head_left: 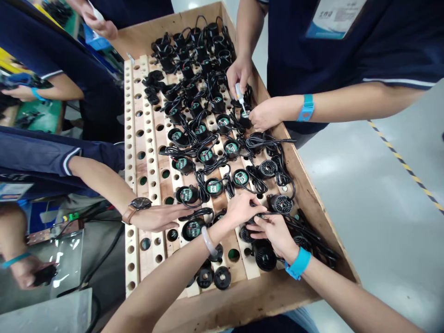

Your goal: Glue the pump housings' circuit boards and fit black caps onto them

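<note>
My left hand (241,209), with a pale bangle at the wrist, pinches with thumb and fingers at a black cable (286,215). My right hand (277,237), wearing a blue wristband, closes on the same cable just beside it, the fingertips of both hands nearly meeting. Exactly how the cable runs between the fingers is partly hidden. Below my right hand sits a round black housing with a grille (265,257). To the left of my hands, an open black housing with a green circuit board (193,229) stands in the wooden tray (243,300).
Rows of similar housings and coiled cables fill the tray's holed strips (129,185). A co-worker's hand with a watch (156,217) reaches in from the left. At the right, another co-worker holds a white-tipped bottle (240,95) over a housing. Loose black rings (222,277) lie near the front.
</note>
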Tool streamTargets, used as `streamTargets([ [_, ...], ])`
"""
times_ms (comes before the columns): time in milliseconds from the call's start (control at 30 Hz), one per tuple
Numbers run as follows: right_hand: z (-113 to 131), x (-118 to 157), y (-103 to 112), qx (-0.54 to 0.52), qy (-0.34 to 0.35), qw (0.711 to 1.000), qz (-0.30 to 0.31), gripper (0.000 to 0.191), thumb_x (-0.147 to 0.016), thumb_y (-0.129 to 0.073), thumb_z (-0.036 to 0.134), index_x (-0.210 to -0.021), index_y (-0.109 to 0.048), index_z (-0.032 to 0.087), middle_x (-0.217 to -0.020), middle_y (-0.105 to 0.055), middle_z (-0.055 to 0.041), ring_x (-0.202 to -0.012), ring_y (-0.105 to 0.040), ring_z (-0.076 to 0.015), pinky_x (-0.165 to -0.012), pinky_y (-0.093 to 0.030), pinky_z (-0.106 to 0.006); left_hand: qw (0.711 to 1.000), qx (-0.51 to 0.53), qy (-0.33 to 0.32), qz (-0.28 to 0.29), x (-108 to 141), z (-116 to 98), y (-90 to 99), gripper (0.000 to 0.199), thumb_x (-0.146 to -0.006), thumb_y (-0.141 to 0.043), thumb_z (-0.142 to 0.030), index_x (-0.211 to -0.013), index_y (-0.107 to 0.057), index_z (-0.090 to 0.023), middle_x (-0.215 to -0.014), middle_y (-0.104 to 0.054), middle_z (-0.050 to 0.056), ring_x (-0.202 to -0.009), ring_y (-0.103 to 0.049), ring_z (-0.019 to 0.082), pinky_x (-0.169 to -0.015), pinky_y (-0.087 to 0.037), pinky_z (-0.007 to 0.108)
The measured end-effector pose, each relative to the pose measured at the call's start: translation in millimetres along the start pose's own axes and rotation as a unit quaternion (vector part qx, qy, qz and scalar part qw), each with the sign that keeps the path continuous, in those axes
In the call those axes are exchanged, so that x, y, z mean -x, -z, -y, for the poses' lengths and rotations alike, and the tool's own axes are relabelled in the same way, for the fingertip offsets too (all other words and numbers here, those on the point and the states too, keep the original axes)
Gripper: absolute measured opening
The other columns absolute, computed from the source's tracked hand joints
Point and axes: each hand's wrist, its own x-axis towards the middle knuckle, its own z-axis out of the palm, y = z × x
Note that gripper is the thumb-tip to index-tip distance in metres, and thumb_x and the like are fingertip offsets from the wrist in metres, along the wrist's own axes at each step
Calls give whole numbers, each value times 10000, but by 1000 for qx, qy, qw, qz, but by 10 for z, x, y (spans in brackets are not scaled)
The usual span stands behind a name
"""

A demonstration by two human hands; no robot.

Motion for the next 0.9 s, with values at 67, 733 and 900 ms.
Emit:
streamTargets([
  [67,-3,7,-1,-3,-1,1000,1,86,-817,-583,85,-867,-652,95,-839,-718,-99,-721,-726,-235,-528,-613,-293,999,36,-18,23,-19,31,7,198,-711,-719,-390,-735,-726,-194,-806,-723,17,-778,-631,177,-723,-467,272],
  [733,-43,11,17,-22,15,999,19,162,-786,-645,143,-946,-640,120,-941,-730,-115,-743,-726,-235,-580,-622,-312,976,172,-47,124,112,246,141,366,-825,-510,-125,-1143,-670,-207,-1039,-727,29,-852,-662,156,-771,-513,278],
  [900,-41,17,16,-11,17,1000,20,142,-798,-627,135,-937,-642,111,-874,-731,-105,-737,-726,-234,-592,-621,-323,961,173,-102,192,87,291,219,542,-694,-620,-53,-1208,-623,-225,-1177,-677,27,-1053,-626,189,-945,-458,324],
])
